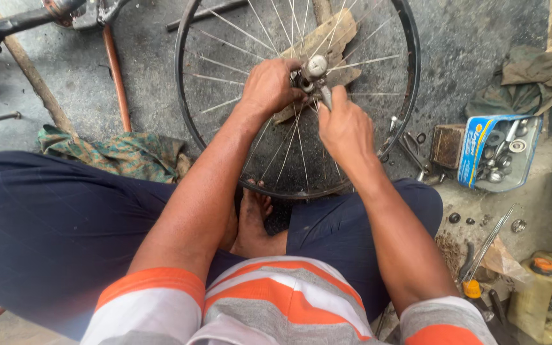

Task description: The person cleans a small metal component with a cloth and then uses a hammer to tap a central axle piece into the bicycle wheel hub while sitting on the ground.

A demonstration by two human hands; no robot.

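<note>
At wheel hub (311,73), left hand (269,86) gripping, right hand (345,128) clenched.

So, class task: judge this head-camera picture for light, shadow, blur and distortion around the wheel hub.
Head view: soft, even daylight, with no hard shadows or glare; left hand and right hand at the wheel hub are sharp; wide-lens bending curves the legs and edges; the spokes stay crisp.
</note>
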